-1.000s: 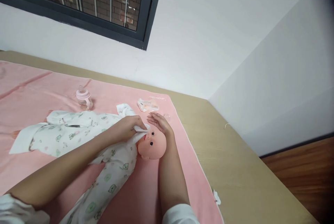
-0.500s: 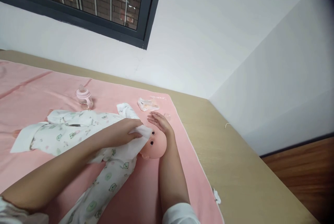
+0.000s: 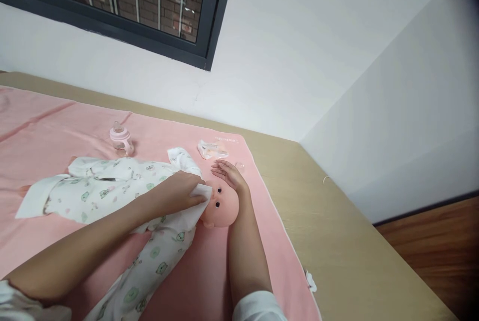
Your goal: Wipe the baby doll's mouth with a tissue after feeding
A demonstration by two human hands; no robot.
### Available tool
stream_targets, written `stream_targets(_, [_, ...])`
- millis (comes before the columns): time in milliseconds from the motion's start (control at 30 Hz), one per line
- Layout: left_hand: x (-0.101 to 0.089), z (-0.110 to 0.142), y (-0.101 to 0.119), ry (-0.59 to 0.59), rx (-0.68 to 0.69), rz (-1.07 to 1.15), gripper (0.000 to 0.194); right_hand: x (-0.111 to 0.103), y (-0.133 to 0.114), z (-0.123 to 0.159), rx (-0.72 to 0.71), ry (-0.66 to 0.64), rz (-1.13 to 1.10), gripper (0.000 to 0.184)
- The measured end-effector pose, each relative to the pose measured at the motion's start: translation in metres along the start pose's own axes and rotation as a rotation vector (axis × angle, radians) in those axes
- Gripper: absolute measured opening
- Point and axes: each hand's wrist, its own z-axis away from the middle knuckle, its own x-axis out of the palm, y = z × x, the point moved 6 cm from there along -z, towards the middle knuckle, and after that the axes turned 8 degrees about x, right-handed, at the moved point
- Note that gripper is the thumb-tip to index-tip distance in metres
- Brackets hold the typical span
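A baby doll point(image 3: 226, 208) lies on its back with its head to the right, dressed in a white printed outfit point(image 3: 90, 201). My left hand point(image 3: 179, 192) reaches across the doll's chest and pinches a thin white wipe or cloth point(image 3: 189, 215) between thumb and fingers. The cloth's upper edge lies by the doll's mouth, and its lower part drapes over the chest and shoulder. My right hand point(image 3: 229, 173) rests against the far side of the doll's head, fingers stretched out and holding nothing. My left forearm hides part of the outfit.
The doll is on a pink blanket point(image 3: 168, 134) over a wooden surface point(image 3: 318, 231). A pink baby bottle point(image 3: 121, 139) stands beyond the legs. A clear plastic packet point(image 3: 212, 150) and a small transparent item point(image 3: 240, 166) lie near my right hand. White walls and a window point(image 3: 209, 21) border the surface.
My left hand has drawn the white cloth slightly down and left, off the doll's mouth area, so more of the face shows. My right hand has stayed in place.
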Motion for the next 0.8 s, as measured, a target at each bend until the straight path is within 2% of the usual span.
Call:
stream_targets(167, [0.009,-0.005,-0.004,-0.036,0.023,-0.102,0.027,0.001,-0.001,0.000,-0.001,-0.002,0.005,0.020])
stream_targets(300, [0.010,-0.006,-0.007,-0.018,0.044,-0.140,0.019,0.001,-0.001,0.000,0.003,0.004,0.004,0.020])
stream_targets(500, [0.012,-0.006,-0.012,0.000,0.047,-0.093,0.013,0.000,0.001,-0.001,0.002,0.002,0.004,0.018])
stream_targets(800, [0.010,-0.010,-0.019,0.039,0.060,-0.098,0.017,-0.002,0.001,-0.005,-0.013,-0.007,-0.014,0.020])
